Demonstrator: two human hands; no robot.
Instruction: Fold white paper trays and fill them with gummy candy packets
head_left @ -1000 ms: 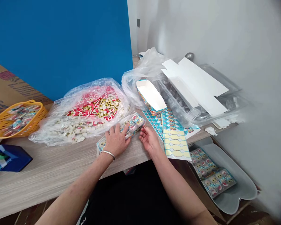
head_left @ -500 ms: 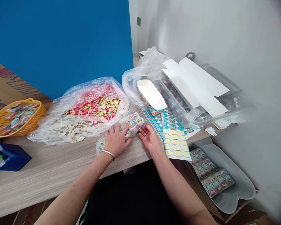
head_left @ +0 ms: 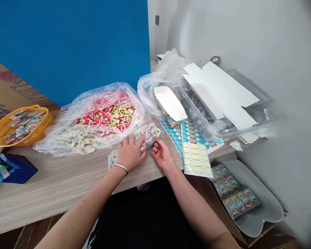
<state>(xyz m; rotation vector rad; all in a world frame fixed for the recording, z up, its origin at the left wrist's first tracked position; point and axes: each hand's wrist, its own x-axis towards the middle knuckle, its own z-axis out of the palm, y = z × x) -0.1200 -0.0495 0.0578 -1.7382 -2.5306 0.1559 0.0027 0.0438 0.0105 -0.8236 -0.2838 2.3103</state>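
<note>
A long clear plastic blister pack (head_left: 150, 134) with colourful cartoon pieces inside lies slantwise on the wooden table. My left hand (head_left: 131, 154), wearing a silver bangle at the wrist, rests palm down across its middle with the fingers spread. At the pack's right end is my right hand (head_left: 163, 154), palm turned up and fingers curled. Its thumb and forefinger pinch close to the pack's near right corner; the exact contact is too small to make out. Just right of this hand are a sticker sheet (head_left: 197, 159) with yellow, partly peeled rows and more printed sheets (head_left: 171, 133).
Behind the pack spreads a plastic bag (head_left: 90, 138) of small red, white and yellow pieces. An orange basket (head_left: 45, 126) and blue tape dispenser (head_left: 22, 169) stand left. An open card box (head_left: 171, 103), white cards (head_left: 225, 90) and clear trays lie right. Filled packs (head_left: 242, 204) sit in a lined box below.
The right hand's fingers have curled in more at the pack's corner. My left hand stays flat on the pack. The whole view has shifted slightly.
</note>
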